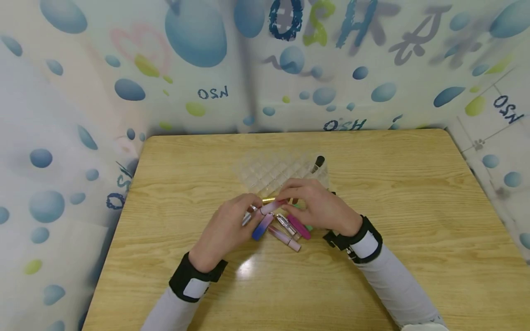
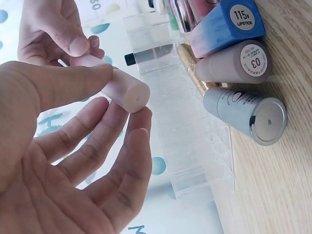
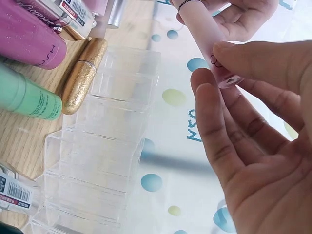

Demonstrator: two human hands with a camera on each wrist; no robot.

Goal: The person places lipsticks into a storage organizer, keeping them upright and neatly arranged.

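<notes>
Both my hands hold a pale pink lip gloss tube (image 1: pixel 270 208), raised over a group of cosmetics. My left hand (image 1: pixel 227 221) pinches its plain blunt end (image 2: pixel 136 97) between thumb and fingers. At the darker pink end, printed with a small logo, the thumb and fingers of my right hand (image 1: pixel 316 205) grip the tube. Just below lie a blue-to-purple lipstick (image 1: pixel 262 227), a magenta tube (image 1: pixel 299 226), another pink tube (image 1: pixel 285 238) and a silver tube (image 2: pixel 243 114). Close by are a gold glitter tube (image 3: pixel 85 75) and a green tube (image 3: pixel 31 92).
Behind the hands stands a clear plastic organizer (image 1: pixel 269 174) with rows of compartments. A black-ended item (image 1: pixel 318 163) sits at its right back corner. The wooden table (image 1: pixel 186 165) meets a wall covering (image 1: pixel 232 110) printed with blue drops.
</notes>
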